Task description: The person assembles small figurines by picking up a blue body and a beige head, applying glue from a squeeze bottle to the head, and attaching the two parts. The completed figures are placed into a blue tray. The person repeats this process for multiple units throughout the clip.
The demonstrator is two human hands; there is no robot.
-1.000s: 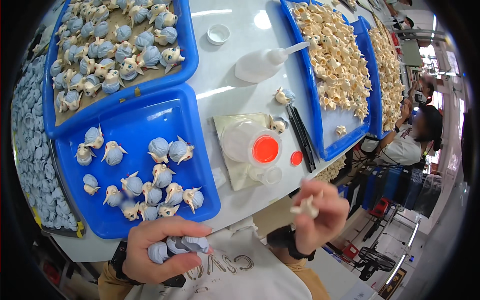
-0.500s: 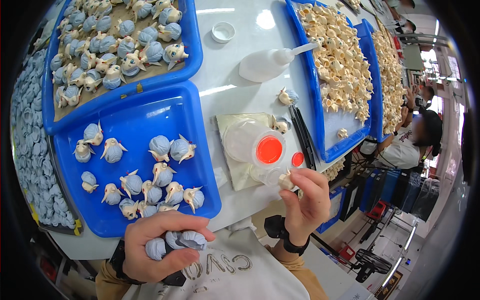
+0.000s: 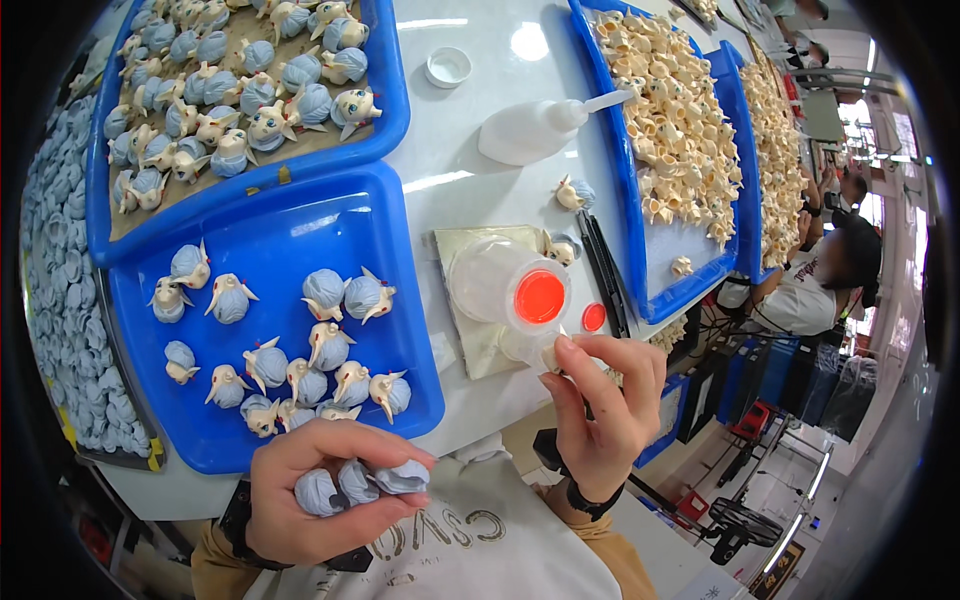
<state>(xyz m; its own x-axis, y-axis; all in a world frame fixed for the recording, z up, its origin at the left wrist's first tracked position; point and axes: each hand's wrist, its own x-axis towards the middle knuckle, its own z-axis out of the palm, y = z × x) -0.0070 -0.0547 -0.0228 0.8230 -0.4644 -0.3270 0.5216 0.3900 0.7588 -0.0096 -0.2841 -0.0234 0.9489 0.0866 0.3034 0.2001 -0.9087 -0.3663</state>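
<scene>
My left hand [image 3: 290,525], low in the view, is curled round several blue-grey moulded doll hair pieces [image 3: 358,482]. My right hand [image 3: 608,405] pinches a small cream doll head part [image 3: 552,354] between thumb and fingertips, and the fingers partly cover it. Just beyond that part stands a translucent plastic cup [image 3: 485,275] with a bright orange-red disc [image 3: 540,297] showing at its opening. The cup rests on a pale square pad [image 3: 450,330]. Beside the pad lies a small red round piece [image 3: 593,317].
Finished-looking doll heads with blue-grey hair lie in a blue tray [image 3: 250,220] and a fuller tray [image 3: 398,90] behind it. Loose hair pieces [image 3: 60,280] fill the far left. A white squeeze bottle [image 3: 525,130], black tweezers [image 3: 605,270] and a tray of cream head parts [image 3: 665,130] stand right.
My right hand has moved slightly left with the cream head part, nearer the cup. My left hand has shifted a little to the right, still round the hair pieces.
</scene>
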